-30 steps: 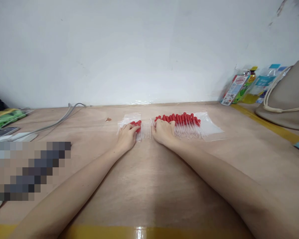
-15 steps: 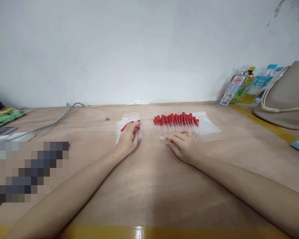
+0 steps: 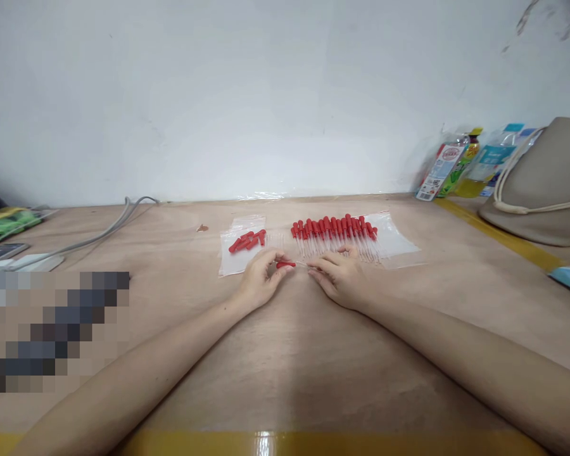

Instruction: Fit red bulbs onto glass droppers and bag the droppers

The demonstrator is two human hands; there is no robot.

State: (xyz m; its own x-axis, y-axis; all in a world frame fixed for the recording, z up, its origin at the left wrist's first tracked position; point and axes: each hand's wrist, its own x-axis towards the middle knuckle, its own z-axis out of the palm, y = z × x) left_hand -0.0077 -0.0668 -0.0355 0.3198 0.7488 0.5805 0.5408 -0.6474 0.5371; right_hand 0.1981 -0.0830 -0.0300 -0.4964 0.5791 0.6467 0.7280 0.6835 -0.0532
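My left hand (image 3: 265, 277) pinches a red rubber dropper bulb (image 3: 285, 265) between thumb and fingers. Opposite it, my right hand (image 3: 341, 277) grips a thin clear dropper tube (image 3: 301, 263), whose end points at the bulb and meets or nearly meets it. Behind the left hand, loose red bulbs (image 3: 247, 240) lie on a clear plastic bag (image 3: 227, 259). A few bare clear tubes (image 3: 276, 240) lie beside that bag, partly hidden by my fingers. Beyond the right hand, a row of droppers with red bulbs (image 3: 333, 227) rests partly on another clear bag (image 3: 399, 237).
A grey cable (image 3: 99, 234) and a phone (image 3: 4, 251) lie at the left. Far right stand a carton (image 3: 441, 171), a bottle with a blue cap (image 3: 491, 161) and a beige bag (image 3: 541, 190). Yellow tape (image 3: 190, 442) runs along the table's front edge.
My left hand has come from the loose bulbs toward the right and nearer to me, now with one red bulb. The right hand stays nearly in place, still gripping the tube.
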